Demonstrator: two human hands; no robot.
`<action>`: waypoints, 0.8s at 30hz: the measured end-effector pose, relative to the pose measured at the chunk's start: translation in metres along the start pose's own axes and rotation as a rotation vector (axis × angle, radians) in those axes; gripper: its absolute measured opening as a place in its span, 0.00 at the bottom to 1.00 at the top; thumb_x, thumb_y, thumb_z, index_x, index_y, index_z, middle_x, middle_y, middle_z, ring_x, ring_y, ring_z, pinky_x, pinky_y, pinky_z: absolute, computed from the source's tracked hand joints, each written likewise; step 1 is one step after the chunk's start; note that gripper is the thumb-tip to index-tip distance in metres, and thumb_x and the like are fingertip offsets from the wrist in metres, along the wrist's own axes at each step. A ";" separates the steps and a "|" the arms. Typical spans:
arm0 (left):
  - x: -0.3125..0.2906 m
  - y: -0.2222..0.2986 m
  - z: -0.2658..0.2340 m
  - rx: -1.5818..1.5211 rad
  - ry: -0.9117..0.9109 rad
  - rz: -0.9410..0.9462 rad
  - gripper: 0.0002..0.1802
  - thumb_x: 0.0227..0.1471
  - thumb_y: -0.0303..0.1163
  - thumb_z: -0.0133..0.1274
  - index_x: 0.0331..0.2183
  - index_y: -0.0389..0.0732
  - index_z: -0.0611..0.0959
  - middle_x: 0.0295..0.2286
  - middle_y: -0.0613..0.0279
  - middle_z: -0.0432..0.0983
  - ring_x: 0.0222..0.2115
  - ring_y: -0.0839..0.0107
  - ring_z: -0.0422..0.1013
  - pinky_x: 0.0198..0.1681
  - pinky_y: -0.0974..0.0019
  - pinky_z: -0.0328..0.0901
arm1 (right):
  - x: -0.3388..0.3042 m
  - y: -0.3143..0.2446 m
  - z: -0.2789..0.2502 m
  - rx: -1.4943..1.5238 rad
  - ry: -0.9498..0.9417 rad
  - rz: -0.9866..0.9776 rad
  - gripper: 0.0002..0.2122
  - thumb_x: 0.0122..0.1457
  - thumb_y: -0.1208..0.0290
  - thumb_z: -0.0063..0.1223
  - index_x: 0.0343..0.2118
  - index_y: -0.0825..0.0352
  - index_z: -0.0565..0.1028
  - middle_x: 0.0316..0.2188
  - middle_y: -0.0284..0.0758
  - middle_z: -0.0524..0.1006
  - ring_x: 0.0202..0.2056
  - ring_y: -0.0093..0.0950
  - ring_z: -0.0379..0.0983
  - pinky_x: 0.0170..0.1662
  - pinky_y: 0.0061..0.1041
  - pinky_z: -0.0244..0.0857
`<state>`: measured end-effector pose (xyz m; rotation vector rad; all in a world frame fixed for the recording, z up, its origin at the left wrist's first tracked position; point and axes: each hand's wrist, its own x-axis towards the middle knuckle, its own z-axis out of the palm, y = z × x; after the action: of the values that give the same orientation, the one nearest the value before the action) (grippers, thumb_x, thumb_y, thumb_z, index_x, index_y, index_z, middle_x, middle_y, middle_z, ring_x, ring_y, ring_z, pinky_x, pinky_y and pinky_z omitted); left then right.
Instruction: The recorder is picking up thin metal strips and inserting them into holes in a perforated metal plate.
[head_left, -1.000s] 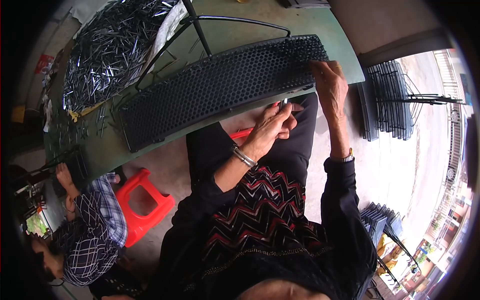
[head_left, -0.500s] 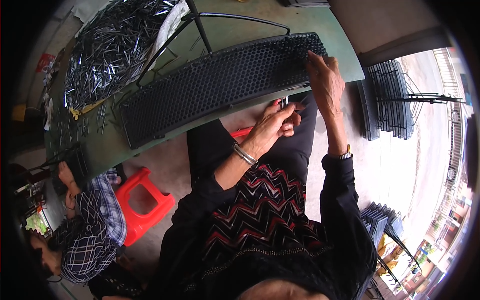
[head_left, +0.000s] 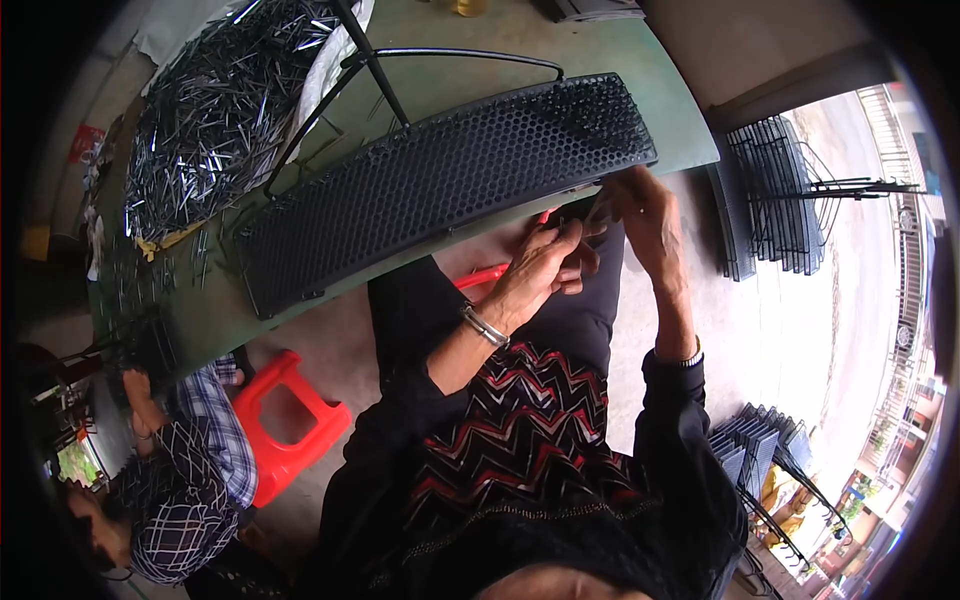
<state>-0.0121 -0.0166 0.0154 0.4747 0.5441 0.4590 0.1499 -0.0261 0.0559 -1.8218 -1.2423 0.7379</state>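
A long black perforated panel (head_left: 450, 165) with a bent black rod frame (head_left: 375, 75) lies slanted along the near edge of the green table (head_left: 660, 90). Small dark bits crowd the holes at its right end. Just below the panel's near edge, my left hand (head_left: 540, 268) is closed round something small; a red part (head_left: 543, 216) shows at its fingertips. My right hand (head_left: 650, 215) is at the panel's lower right corner, fingers bent together and blurred. What it pinches, if anything, is hidden. A pale blurred streak crosses between the hands.
A heap of thin dark metal strips (head_left: 215, 120) lies on white sheeting at the table's far left. A co-worker (head_left: 185, 500) sits at the lower left beside a red plastic stool (head_left: 285, 420). Stacked black racks (head_left: 775, 200) stand right of the table, with more racks (head_left: 750, 450) nearer.
My right hand has come down off the panel's right end to below its near edge, closer to my left hand. My left hand has shifted slightly down and left.
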 end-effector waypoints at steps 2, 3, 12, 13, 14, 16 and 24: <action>0.003 0.001 -0.007 0.057 -0.001 0.002 0.22 0.61 0.48 0.41 0.40 0.39 0.76 0.21 0.69 0.68 0.16 0.85 0.51 0.19 0.79 0.50 | 0.010 0.001 -0.001 -0.130 0.320 -0.185 0.04 0.58 0.75 0.49 0.33 0.67 0.75 0.20 0.33 0.75 0.20 0.19 0.70 0.26 0.21 0.64; 0.004 0.002 -0.008 0.115 -0.003 0.002 0.24 0.62 0.49 0.39 0.44 0.38 0.75 0.21 0.70 0.65 0.16 0.85 0.49 0.19 0.79 0.48 | 0.017 0.007 -0.002 -0.197 0.416 -0.269 0.04 0.58 0.75 0.48 0.33 0.67 0.74 0.19 0.33 0.75 0.20 0.19 0.70 0.26 0.20 0.64; 0.004 -0.006 -0.005 0.033 0.046 0.058 0.27 0.60 0.57 0.37 0.38 0.41 0.71 0.17 0.72 0.61 0.12 0.87 0.45 0.16 0.80 0.43 | 0.040 0.033 0.012 -0.222 0.517 -0.345 0.03 0.58 0.76 0.49 0.34 0.64 0.73 0.24 0.39 0.76 0.26 0.36 0.74 0.30 0.32 0.65; 0.004 -0.005 -0.005 0.033 0.044 0.058 0.27 0.60 0.57 0.37 0.38 0.41 0.71 0.17 0.72 0.61 0.12 0.87 0.45 0.16 0.80 0.43 | 0.041 0.035 0.014 -0.281 0.555 -0.396 0.03 0.58 0.76 0.49 0.35 0.64 0.73 0.22 0.37 0.76 0.23 0.29 0.73 0.28 0.28 0.65; 0.003 -0.004 -0.005 0.022 0.053 0.043 0.25 0.61 0.54 0.37 0.39 0.41 0.71 0.18 0.71 0.62 0.13 0.86 0.47 0.17 0.80 0.45 | 0.042 0.038 0.016 -0.341 0.592 -0.446 0.03 0.59 0.76 0.49 0.35 0.64 0.74 0.21 0.36 0.75 0.21 0.23 0.72 0.27 0.23 0.65; 0.003 -0.004 -0.005 0.011 0.061 0.032 0.23 0.62 0.52 0.36 0.41 0.40 0.71 0.19 0.70 0.62 0.15 0.85 0.48 0.18 0.79 0.47 | 0.043 0.041 0.022 -0.351 0.580 -0.466 0.04 0.58 0.75 0.50 0.35 0.63 0.75 0.24 0.36 0.75 0.23 0.24 0.73 0.29 0.24 0.66; 0.009 -0.006 -0.006 -0.121 0.009 0.179 0.21 0.64 0.45 0.34 0.46 0.39 0.69 0.37 0.53 0.75 0.36 0.68 0.73 0.42 0.64 0.68 | 0.015 0.020 0.024 -0.413 0.490 -0.333 0.08 0.55 0.74 0.55 0.39 0.62 0.77 0.38 0.34 0.74 0.29 0.25 0.73 0.32 0.24 0.66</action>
<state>-0.0068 -0.0153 0.0041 0.4071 0.4810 0.6619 0.1454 -0.0093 0.0264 -1.8868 -1.3705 -0.1615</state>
